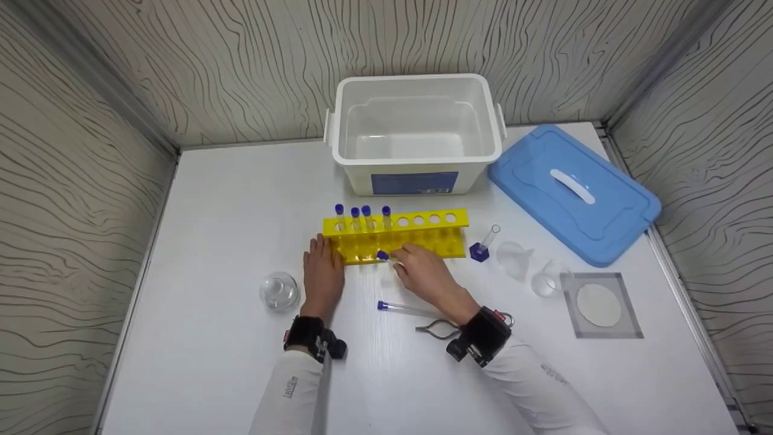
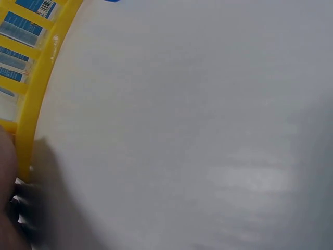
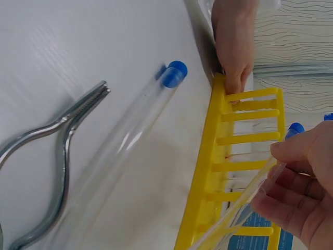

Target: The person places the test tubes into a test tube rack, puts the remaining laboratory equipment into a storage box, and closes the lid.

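Observation:
My left hand [image 1: 323,275] holds the left end of a yellow test tube rack [image 1: 423,241], with fingers behind and thumb in front. Several blue-capped test tubes [image 1: 386,217] stand in the rack's left half. In front of the rack my right hand [image 1: 426,275] pinches a clear test tube [image 3: 242,208]; its blue cap [image 1: 382,255] points left in the head view. Another capped tube [image 1: 407,309] lies on the table below this hand, beside a metal clamp [image 1: 439,329]. In the left wrist view only a bit of the left hand [image 2: 8,208] shows.
A glass vessel [image 1: 279,291] stands left of the left hand. To the right are a small cylinder with a purple base [image 1: 479,252], a funnel [image 1: 513,260], a beaker [image 1: 545,284] and a gauze mat [image 1: 598,305]. Behind are a white bin [image 1: 416,163] and its blue lid [image 1: 574,223].

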Demonstrator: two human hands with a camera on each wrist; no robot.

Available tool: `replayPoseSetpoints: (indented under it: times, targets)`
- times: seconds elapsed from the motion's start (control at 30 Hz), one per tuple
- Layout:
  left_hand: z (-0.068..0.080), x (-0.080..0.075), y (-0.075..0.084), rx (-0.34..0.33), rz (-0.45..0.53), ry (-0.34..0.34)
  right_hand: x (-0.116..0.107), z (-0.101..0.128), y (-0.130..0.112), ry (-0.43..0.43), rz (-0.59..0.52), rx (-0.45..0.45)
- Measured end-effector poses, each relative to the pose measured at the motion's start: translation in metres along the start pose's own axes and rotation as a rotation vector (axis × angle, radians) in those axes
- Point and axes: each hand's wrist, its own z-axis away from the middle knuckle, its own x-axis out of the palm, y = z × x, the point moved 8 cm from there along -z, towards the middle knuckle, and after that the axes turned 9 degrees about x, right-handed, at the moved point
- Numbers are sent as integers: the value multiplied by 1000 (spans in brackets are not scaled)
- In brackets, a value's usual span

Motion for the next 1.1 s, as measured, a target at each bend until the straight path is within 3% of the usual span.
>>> replayPoseSetpoints:
  times: [0.2,0.6,0.8,1.1]
  targets:
    - [0,-1,0,2,4,0,-27,0,1,75,-103,23]
    - [0,0,0,6,3,-3,-79,-4,13,349,-432,-1]
    - [3,0,1,-6,36,2,-91,-7,22,403,-590,40]
    - [2,0,1,-5,29,3,-101,-14,28,461,-682,54]
